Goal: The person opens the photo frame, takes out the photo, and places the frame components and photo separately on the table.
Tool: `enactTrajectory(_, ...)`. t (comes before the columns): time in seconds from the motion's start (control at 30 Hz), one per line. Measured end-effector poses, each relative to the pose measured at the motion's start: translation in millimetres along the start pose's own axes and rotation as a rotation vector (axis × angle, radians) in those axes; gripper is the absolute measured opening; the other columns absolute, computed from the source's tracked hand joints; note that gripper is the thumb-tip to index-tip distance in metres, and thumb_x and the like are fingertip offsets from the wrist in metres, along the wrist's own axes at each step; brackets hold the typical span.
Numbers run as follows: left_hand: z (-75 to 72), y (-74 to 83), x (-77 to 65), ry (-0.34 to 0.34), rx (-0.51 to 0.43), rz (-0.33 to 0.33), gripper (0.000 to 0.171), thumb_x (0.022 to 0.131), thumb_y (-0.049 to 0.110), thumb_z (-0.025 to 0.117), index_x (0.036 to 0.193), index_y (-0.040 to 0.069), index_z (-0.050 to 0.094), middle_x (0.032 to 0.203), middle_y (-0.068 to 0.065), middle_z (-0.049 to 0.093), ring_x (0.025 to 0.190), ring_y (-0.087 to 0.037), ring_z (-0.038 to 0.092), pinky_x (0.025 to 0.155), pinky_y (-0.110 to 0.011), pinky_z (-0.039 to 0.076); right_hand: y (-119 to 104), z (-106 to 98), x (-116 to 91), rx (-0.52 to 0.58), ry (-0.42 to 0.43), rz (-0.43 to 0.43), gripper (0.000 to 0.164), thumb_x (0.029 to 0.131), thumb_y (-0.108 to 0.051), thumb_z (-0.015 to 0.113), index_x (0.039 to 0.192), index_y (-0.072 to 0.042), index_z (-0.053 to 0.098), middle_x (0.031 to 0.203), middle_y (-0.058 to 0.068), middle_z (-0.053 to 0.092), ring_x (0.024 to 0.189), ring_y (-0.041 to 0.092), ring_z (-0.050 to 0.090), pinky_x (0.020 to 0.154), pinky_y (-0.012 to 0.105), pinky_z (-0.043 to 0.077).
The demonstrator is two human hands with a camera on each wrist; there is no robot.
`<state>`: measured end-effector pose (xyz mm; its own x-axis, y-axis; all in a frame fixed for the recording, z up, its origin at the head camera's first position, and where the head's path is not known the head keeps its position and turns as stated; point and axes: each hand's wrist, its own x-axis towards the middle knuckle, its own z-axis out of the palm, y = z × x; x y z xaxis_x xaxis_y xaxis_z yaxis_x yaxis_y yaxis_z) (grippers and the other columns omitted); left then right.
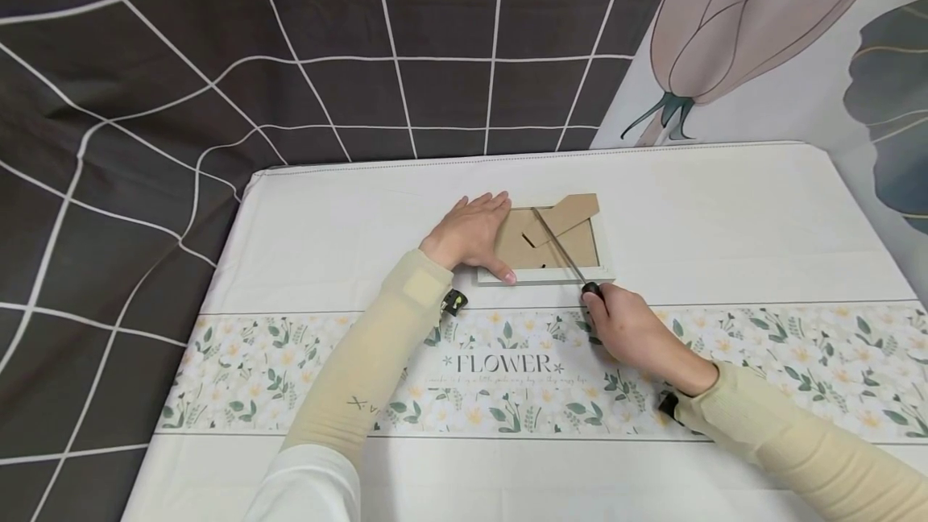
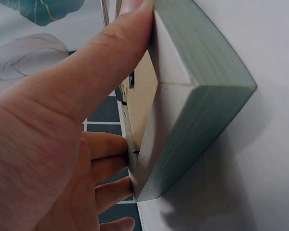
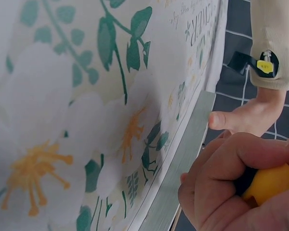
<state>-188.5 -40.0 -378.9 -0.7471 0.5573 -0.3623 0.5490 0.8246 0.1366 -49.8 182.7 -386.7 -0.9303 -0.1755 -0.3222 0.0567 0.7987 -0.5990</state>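
So, a white picture frame (image 1: 554, 275) can be seen lying back side up on the white-covered counter (image 1: 725, 224), just right of centre in the head view. Its left end is pressed by the left hand (image 1: 474, 232), fingers spread along the upper side and thumb set on the lower edge. A screwdriver (image 1: 561, 250) is gripped in the right hand (image 1: 627, 325), fingers curled round a black and yellow handle (image 3: 272, 184). Its shaft is angled up-left across the brown backing board (image 1: 513, 240) and the stand flap (image 1: 573, 212), with the tip placed by the upper inner edge; whether it's touching can't be told. A floral band (image 1: 797, 361) is printed below.
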Motion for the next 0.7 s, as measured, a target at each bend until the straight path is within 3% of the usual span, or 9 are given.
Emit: enactTrajectory(0.7,-0.4,0.1,-0.2,0.001,-0.009,0.002,0.131,0.055,0.074,0.070,0.152,0.005,0.014,0.158,-0.006,0.007,0.142,-0.025,0.006,0.114,-0.047,0.008,1.5,0.2,1.6,-0.005,0.009,-0.018,0.032,0.104,-0.020,0.030,0.081,-0.003,0.045,0.064,0.008,0.044,0.053,0.019,0.042,0.047,0.029,0.038)
